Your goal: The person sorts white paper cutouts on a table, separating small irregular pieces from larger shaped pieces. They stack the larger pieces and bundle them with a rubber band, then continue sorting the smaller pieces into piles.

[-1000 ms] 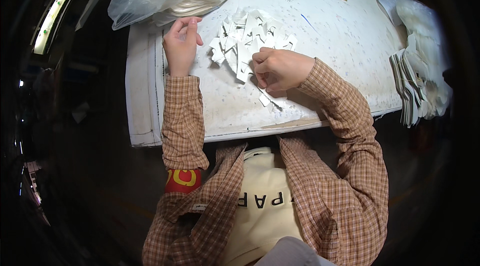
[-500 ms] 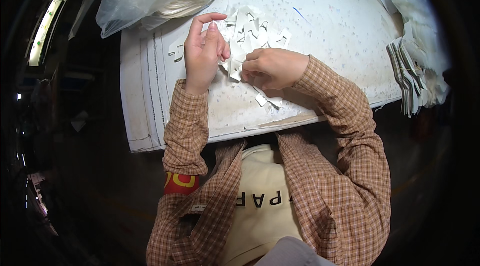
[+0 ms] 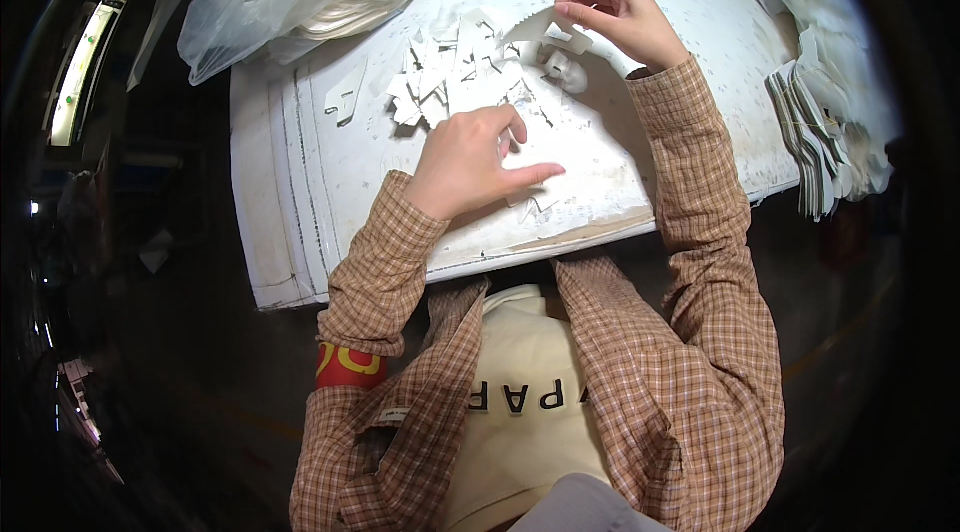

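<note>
Tabletop (image 3: 725, 47) free mid-right; bag (image 3: 222, 20) blocks far left

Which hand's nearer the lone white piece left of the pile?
Left: the left hand is lower right of the piece; the right hand is farther right, beside the pile.

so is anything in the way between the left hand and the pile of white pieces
Nothing visible: the pile of white pieces lies on the table just beyond the left hand. The right hand, pinching a white piece, is off to the pile's right.
</note>
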The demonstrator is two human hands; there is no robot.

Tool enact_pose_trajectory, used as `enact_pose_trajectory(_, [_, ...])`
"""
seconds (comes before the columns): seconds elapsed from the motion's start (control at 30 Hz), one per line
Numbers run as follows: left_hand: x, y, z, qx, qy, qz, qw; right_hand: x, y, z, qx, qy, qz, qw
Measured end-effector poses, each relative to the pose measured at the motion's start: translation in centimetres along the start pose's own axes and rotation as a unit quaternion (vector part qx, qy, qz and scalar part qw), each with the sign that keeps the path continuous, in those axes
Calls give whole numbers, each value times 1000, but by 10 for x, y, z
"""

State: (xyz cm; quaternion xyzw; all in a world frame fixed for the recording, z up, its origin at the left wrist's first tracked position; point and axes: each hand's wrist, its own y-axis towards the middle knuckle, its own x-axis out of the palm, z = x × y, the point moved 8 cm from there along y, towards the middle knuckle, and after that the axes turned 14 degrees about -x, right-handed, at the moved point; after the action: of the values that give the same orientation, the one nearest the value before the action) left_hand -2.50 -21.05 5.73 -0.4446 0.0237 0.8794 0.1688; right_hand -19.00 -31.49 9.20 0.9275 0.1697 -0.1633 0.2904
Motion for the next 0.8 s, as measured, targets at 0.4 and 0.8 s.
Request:
enact_pose_trajectory(0.4, [3, 12, -15, -67, -419, -106, 899, -4, -7, 4, 52, 184, 173, 966])
enact_pose_trajectory(0.8, [-8, 20, -24, -52, -535, -42, 842, 60, -18, -21, 55, 221, 160, 960])
